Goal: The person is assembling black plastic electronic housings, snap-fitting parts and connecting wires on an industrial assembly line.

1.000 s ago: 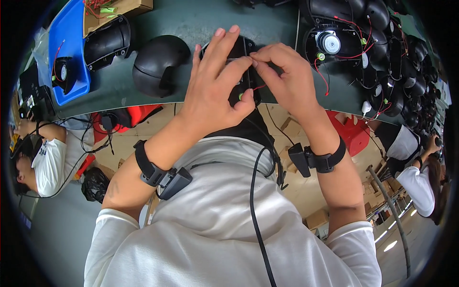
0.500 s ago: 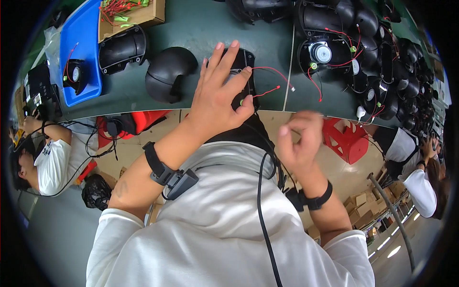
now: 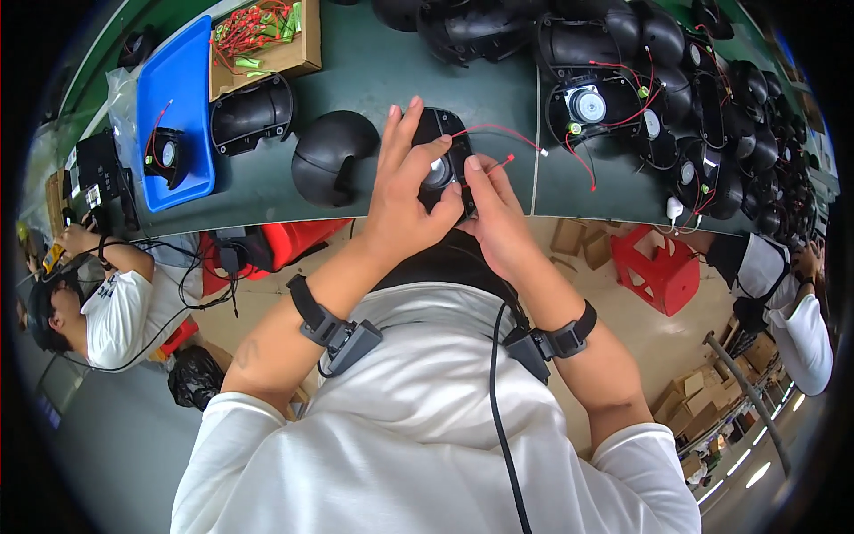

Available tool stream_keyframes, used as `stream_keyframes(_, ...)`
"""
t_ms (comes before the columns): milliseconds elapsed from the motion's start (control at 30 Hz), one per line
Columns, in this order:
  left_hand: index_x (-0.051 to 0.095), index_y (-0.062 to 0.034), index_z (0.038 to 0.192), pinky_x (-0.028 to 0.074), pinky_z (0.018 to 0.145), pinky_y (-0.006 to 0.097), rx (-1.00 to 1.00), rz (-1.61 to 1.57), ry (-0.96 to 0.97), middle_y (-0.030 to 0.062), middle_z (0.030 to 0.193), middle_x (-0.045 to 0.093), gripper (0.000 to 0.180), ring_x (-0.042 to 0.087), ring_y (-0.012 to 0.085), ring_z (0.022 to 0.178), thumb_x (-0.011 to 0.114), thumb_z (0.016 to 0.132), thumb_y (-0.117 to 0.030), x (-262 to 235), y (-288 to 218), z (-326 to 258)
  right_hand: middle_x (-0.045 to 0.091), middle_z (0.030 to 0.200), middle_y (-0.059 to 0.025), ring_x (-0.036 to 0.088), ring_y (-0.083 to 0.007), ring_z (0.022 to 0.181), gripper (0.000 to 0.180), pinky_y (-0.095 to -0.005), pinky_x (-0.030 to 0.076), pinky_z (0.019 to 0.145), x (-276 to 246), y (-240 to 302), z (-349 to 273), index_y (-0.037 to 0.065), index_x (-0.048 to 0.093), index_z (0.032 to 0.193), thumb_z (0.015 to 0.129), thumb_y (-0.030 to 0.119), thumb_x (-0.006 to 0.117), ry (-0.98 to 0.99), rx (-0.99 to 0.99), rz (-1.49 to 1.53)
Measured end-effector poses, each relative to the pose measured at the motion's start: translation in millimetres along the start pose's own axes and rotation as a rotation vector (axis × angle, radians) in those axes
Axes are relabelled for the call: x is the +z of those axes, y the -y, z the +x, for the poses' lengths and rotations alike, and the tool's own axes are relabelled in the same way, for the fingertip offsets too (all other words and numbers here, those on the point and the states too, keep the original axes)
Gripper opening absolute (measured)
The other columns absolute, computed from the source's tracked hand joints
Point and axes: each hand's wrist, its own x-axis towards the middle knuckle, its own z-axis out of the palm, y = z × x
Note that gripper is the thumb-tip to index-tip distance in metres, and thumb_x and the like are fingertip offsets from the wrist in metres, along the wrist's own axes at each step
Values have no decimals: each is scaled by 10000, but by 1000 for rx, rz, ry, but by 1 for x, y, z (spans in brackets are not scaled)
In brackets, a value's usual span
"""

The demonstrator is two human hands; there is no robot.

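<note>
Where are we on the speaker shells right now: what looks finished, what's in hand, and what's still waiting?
Looks done: shells at the far right sit stacked with speakers and red wires in them. In hand: both the left hand and right hand hold a black part with a round speaker, its red wires loose. Left: an empty dome shell and an open shell nearby hold no speaker.

Part (image 3: 442, 147): your left hand (image 3: 405, 200) and right hand (image 3: 498, 218) cover its lower half.
Grip: you can't tell how tightly your fingers hold.
Red wire (image 3: 498, 133): its root is hidden under your fingers.
Carton (image 3: 267, 40): cut off by the top edge; contents too small to tell.
Shells (image 3: 756, 116): blurred at the right rim.
</note>
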Motion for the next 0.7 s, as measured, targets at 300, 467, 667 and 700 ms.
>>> stream_keyframes(300, 604, 6, 1184, 183, 1201, 597, 61, -135, -64, 360, 1461, 429, 479, 326, 511, 1439, 691, 720, -76, -5, -13, 7, 504, 1324, -62, 534, -202, 1228, 473, -475, 500, 965, -6, 2, -10, 164, 366, 1369, 986, 337, 583, 146, -103, 280)
stream_keyframes(467, 610, -1, 1196, 188, 1197, 594, 36, -143, -60, 355, 1505, 376, 480, 290, 523, 1451, 694, 733, -95, -6, -17, 9, 489, 1358, -32, 540, -179, 1228, 454, -434, 511, 985, -4, 5, -15, 175, 354, 1380, 993, 283, 566, 181, -103, 271)
stream_keyframes(667, 618, -7, 1208, 199, 1189, 594, -16, -142, 9, 348, 1538, 335, 474, 232, 556, 1462, 700, 757, -124, -9, -22, 7, 486, 1376, -68, 547, -183, 1232, 638, -380, 554, 899, -5, 5, -15, 193, 254, 1537, 988, 250, 575, 205, -79, 344)
stream_keyframes(700, 619, -5, 1207, 204, 1186, 595, -29, -145, 17, 344, 1547, 325, 466, 218, 563, 1465, 700, 765, -129, -11, -23, 8, 490, 1384, -60, 550, -173, 1233, 652, -371, 560, 889, -7, 3, -12, 197, 252, 1554, 989, 246, 573, 231, -89, 349)
